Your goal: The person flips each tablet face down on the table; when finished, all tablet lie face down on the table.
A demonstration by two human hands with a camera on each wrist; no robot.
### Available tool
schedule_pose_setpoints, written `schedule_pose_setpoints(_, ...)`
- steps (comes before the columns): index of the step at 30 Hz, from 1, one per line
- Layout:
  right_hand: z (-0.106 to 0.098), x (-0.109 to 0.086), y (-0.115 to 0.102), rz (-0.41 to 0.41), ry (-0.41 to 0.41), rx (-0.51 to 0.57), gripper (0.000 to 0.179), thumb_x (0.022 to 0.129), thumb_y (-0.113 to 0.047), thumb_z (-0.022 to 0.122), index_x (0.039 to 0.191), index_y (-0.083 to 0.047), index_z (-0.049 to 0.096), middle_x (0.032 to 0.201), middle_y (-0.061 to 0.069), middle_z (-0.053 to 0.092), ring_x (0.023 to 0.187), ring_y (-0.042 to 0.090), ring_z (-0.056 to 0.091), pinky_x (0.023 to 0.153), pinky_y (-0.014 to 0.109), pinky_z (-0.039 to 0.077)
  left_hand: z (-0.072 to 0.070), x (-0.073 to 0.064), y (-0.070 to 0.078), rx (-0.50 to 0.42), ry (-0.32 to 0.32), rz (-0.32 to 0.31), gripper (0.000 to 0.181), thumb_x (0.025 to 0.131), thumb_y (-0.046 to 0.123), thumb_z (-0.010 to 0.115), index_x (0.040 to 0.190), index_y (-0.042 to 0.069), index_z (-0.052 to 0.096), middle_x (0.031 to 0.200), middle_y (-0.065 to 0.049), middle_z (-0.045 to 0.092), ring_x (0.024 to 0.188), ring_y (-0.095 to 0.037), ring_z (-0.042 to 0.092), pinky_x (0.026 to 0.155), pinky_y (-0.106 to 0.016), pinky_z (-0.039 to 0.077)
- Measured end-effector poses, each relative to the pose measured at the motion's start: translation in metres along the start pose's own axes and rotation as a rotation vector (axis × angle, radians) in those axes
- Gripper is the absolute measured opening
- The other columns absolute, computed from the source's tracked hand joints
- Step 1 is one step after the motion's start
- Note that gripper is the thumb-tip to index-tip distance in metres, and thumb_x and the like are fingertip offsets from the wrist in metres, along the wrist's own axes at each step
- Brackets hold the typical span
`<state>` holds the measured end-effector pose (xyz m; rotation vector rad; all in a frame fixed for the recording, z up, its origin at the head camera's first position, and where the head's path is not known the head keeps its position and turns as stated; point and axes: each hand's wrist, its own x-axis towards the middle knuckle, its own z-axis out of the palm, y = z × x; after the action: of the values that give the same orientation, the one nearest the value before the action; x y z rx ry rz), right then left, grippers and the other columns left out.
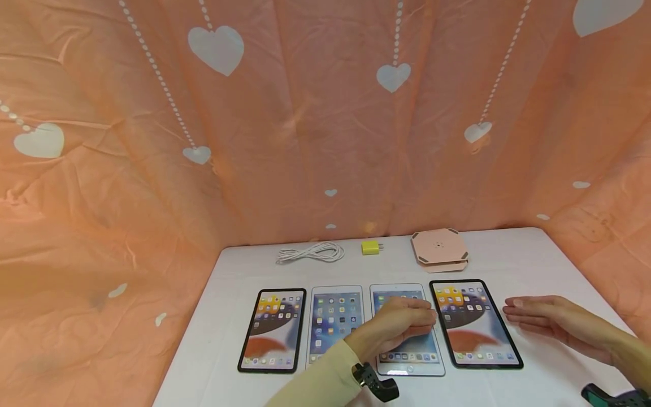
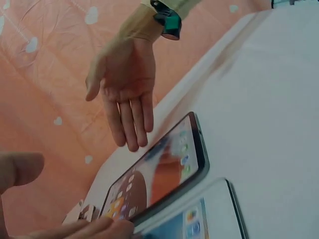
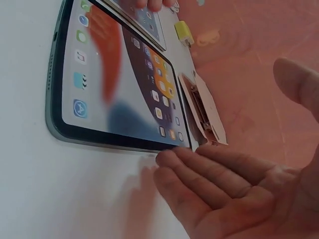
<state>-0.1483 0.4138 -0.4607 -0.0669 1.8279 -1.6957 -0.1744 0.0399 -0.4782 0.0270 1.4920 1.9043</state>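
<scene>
Both hands are empty and apart, one on each side of the rightmost black-edged tablet [image 1: 475, 325], palms turned toward it with fingers straight. The left hand [image 1: 404, 322] reaches across the white tablet [image 1: 414, 357] next to it, fingertips right by the black tablet's left edge; the right hand [image 1: 554, 319] stands off its right edge, with a slightly wider gap, so the left is nearer. I can't tell whether either fingertip touches. The tablet lies flat, screen up, its long axis running away from the person, far end leaning left. Further left lie another white tablet [image 1: 335, 316] and a smaller black-edged one [image 1: 272, 330]. Behind the row sit a coiled white cable [image 1: 310, 252], a yellow plug [image 1: 370, 247] and a pink stand [image 1: 439, 247].
</scene>
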Motion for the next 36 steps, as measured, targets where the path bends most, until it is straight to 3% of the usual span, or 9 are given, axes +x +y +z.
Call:
schedule_pose_setpoints(5,0.007,0.007,0.003,0.054,0.040,-0.073,0.065,0.120,-0.024,0.041,0.153,0.030,0.029,0.147,0.016,0.068,0.117,-0.001,0.071,0.101,0.027,0.062,0.013,0.013,0.000,-0.089,0.077,-0.064,0.050,0.106,0.028,0.071,0.135,-0.013,0.064,0.125,-0.026,0.070,0.120,-0.037,0.073,0.114,-0.053,0.056)
schedule_pose_setpoints(10,0.013,0.011,0.004,0.102,0.108,-0.108,0.068,0.119,-0.028,0.046,0.154,0.029,0.032,0.149,0.024,0.066,0.116,0.002,0.071,0.100,0.029,0.063,0.017,0.022,0.003,-0.220,0.040,-0.131,0.082,0.109,0.049,0.054,0.145,-0.025,0.045,0.143,-0.044,0.053,0.145,-0.060,0.049,0.128,-0.066,0.036)
schedule_pose_setpoints(21,0.030,0.021,-0.001,0.173,0.328,-0.071,0.074,0.118,-0.041,0.041,0.159,0.021,0.032,0.125,-0.003,0.072,0.106,0.004,0.068,0.091,0.022,0.061,0.022,0.028,0.013,-0.242,0.008,-0.180,0.096,0.108,0.057,0.048,0.150,-0.029,0.036,0.152,-0.049,0.041,0.151,-0.064,0.037,0.131,-0.067,0.029)
schedule_pose_setpoints(24,0.031,0.022,-0.002,0.193,0.355,-0.008,0.077,0.118,-0.045,0.038,0.161,0.017,0.027,0.124,-0.003,0.066,0.107,0.007,0.064,0.090,0.023,0.060,0.025,0.030,0.014,-0.246,0.016,-0.188,0.097,0.107,0.058,0.050,0.149,-0.028,0.038,0.151,-0.048,0.043,0.151,-0.063,0.039,0.131,-0.067,0.030)
schedule_pose_setpoints(26,0.030,0.021,-0.003,0.202,0.332,0.027,0.083,0.117,-0.051,0.035,0.166,0.014,0.015,0.138,0.016,0.060,0.117,0.016,0.060,0.091,0.025,0.058,0.026,0.031,0.013,-0.254,0.018,-0.198,0.096,0.106,0.058,0.051,0.148,-0.027,0.040,0.150,-0.047,0.046,0.150,-0.062,0.040,0.131,-0.067,0.030)
schedule_pose_setpoints(29,0.026,0.018,-0.007,0.226,0.302,0.085,0.094,0.115,-0.060,0.030,0.170,0.007,-0.007,0.163,0.038,0.030,0.129,0.026,0.055,0.095,0.029,0.058,0.028,0.032,0.012,-0.270,0.008,-0.206,0.095,0.106,0.060,0.051,0.148,-0.025,0.042,0.150,-0.047,0.047,0.150,-0.062,0.041,0.131,-0.067,0.030)
schedule_pose_setpoints(31,0.021,0.014,-0.009,0.228,0.265,0.129,0.100,0.114,-0.064,0.028,0.168,0.004,-0.020,0.170,0.040,0.015,0.131,0.029,0.055,0.099,0.035,0.060,0.028,0.033,0.011,-0.279,-0.013,-0.211,0.096,0.106,0.061,0.049,0.150,-0.024,0.041,0.152,-0.047,0.044,0.151,-0.063,0.039,0.131,-0.069,0.028)
schedule_pose_setpoints(34,0.015,0.007,-0.013,0.214,0.224,0.210,0.099,0.114,-0.066,0.030,0.170,0.001,-0.016,0.151,0.029,0.050,0.123,0.024,0.064,0.106,0.045,0.061,0.029,0.036,0.011,-0.290,-0.064,-0.224,0.098,0.107,0.065,0.048,0.156,-0.020,0.037,0.161,-0.046,0.036,0.155,-0.064,0.031,0.131,-0.072,0.024)
schedule_pose_setpoints(36,0.012,0.002,-0.015,0.191,0.171,0.276,0.090,0.114,-0.064,0.031,0.173,-0.002,0.004,0.136,0.009,0.064,0.121,0.024,0.068,0.109,0.051,0.060,0.028,0.038,0.012,-0.289,-0.105,-0.240,0.100,0.106,0.067,0.047,0.160,-0.016,0.035,0.166,-0.045,0.028,0.158,-0.063,0.025,0.130,-0.075,0.022)
